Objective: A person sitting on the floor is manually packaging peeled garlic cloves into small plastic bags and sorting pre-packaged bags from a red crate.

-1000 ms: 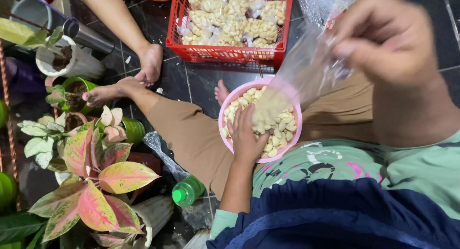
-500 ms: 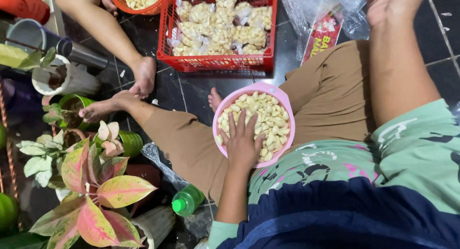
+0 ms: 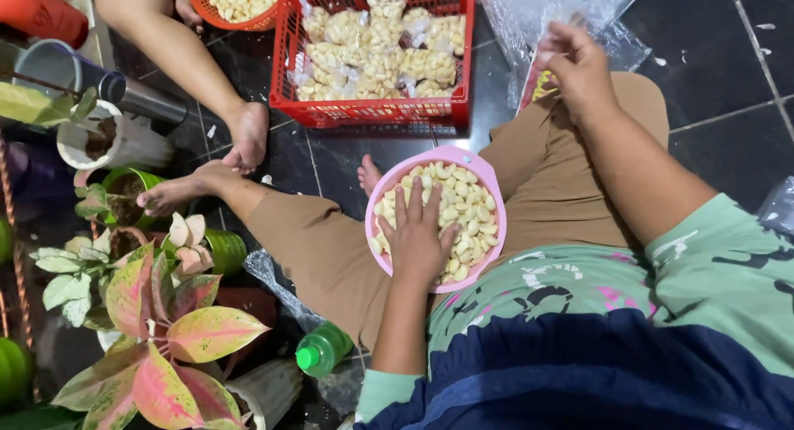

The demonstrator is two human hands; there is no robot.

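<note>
A pink bowl [image 3: 488, 169] full of pale peeled cloves rests in my lap on brown trousers. My left hand [image 3: 418, 236] lies flat on the cloves in it, fingers spread, holding nothing. My right hand [image 3: 579, 66] is out past my knee at the upper right. Its fingers are curled down onto a packet of clear plastic bags [image 3: 538, 87] with a red edge; whether it grips a bag is hidden. A red crate [image 3: 372, 112] in front of me holds several filled bags of the same cloves.
Another person's bare leg and foot [image 3: 248, 136] come in from the upper left, beside an orange basket [image 3: 240, 21] of cloves. Potted plants [image 3: 157, 331] with pink-green leaves, a green-capped bottle [image 3: 322, 351] and loose clear plastic [image 3: 571, 4] lie around on the dark tiled floor.
My right hand, raised with a clear bag a second ago, has dropped to the bag packet on the floor. My left hand now lies flat and spread on the cloves.
</note>
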